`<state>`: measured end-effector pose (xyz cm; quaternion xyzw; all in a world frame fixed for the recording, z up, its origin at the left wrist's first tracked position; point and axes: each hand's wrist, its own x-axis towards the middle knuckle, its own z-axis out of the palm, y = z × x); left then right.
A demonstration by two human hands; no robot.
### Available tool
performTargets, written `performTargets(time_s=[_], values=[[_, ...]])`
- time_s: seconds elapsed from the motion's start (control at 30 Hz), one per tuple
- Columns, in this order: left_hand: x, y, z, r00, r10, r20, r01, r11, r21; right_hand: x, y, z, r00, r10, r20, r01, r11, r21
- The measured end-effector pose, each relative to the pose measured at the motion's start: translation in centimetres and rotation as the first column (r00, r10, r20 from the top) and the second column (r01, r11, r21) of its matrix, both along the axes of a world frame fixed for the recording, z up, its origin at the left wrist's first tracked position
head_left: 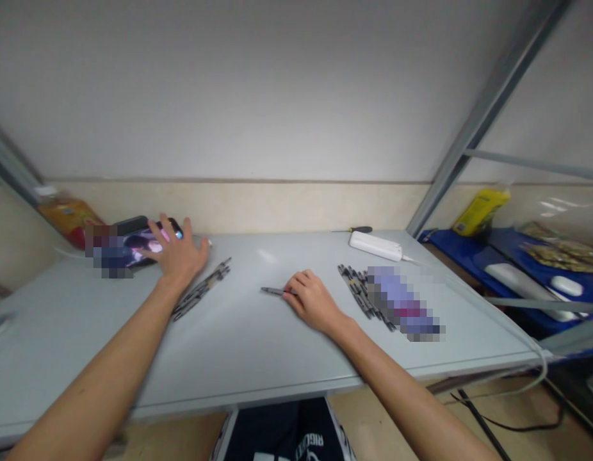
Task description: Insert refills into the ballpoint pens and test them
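On the left of the desk, my left hand (177, 251) spreads its fingers over a phone (145, 245) with a lit screen; whether it touches the screen I cannot tell. Near the middle, my right hand (310, 298) is closed on one end of a dark pen (272, 291), whose other end points left. Beside my left wrist lies a small bundle of similar pens (203, 291), slanted on the desktop. Right of my right hand is a larger group of pens (358, 291), side by side, next to a flat purple item (397, 301) that is partly blurred out.
A white power strip (376, 246) and a screwdriver (361, 229) lie at the back right of the desk (258, 358). An orange drink bottle (68, 214) leans at the far left. Beyond the metal frame, a blue surface (445, 246) carries a yellow package (481, 210).
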<state>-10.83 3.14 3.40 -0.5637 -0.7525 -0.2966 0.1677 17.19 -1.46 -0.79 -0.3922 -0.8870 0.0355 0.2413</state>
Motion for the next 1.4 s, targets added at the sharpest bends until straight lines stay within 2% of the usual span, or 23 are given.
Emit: performTargets(time_s=[0.23, 0.4, 0.6, 0.67, 0.73, 0.8, 0.9, 1.0, 1.1, 1.23, 1.33, 1.4], values=[[-0.5, 1.1, -0.6, 0.995, 0.054, -0.08, -0.059, 0.996, -0.06, 0.1, 0.1, -0.1, 1.0, -0.007, -0.014, 0.007, 1.0, -0.017], [-0.3, 1.6, -1.2, 0.996, 0.015, -0.087, -0.024, 0.995, -0.1, 0.1, 0.1, -0.2, 1.0, -0.009, -0.018, 0.009, 1.0, -0.026], [0.3, 1.5, -0.6, 0.995, 0.001, -0.104, -0.011, 0.995, -0.099, 0.1, 0.1, -0.2, 0.999, -0.005, -0.04, 0.004, 1.0, -0.029], [0.7, 1.5, -0.3, 0.995, -0.027, -0.1, 0.018, 0.996, -0.086, 0.2, 0.2, -0.2, 0.999, -0.012, -0.047, 0.011, 1.0, -0.028], [1.6, 1.2, -0.1, 0.986, -0.138, -0.098, 0.13, 0.988, -0.086, 0.3, 0.2, -0.2, 0.997, -0.044, -0.058, 0.042, 0.999, -0.034], [3.1, 0.5, -0.2, 0.932, -0.349, -0.092, 0.335, 0.931, -0.144, 0.4, 0.3, -0.2, 0.992, -0.091, -0.087, 0.086, 0.994, -0.063], [6.1, -1.4, -0.7, 0.723, -0.682, -0.107, 0.646, 0.723, -0.246, 0.6, 0.5, -0.2, 0.976, -0.154, -0.155, 0.137, 0.983, -0.119], [9.0, -3.3, -1.5, 0.524, -0.824, -0.215, 0.758, 0.567, -0.324, 0.8, 0.5, 0.0, 0.961, -0.204, -0.185, 0.178, 0.973, -0.147], [10.3, -4.0, -2.2, 0.473, -0.813, -0.339, 0.733, 0.577, -0.36, 1.0, 0.4, 0.3, 0.963, -0.215, -0.161, 0.182, 0.964, -0.196], [10.2, -3.6, -2.9, 0.445, -0.787, -0.427, 0.718, 0.598, -0.356, 1.0, 0.1, 1.0, 0.978, -0.199, -0.055, 0.18, 0.953, -0.245], [10.0, -3.5, -3.2, 0.448, -0.776, -0.445, 0.721, 0.607, -0.334, 0.9, -0.3, 1.2, 0.976, -0.203, 0.079, 0.216, 0.952, -0.216], [10.1, -3.7, -3.1, 0.459, -0.765, -0.451, 0.717, 0.619, -0.32, 0.7, -0.5, 1.2, 0.953, -0.249, 0.175, 0.278, 0.946, -0.166]])
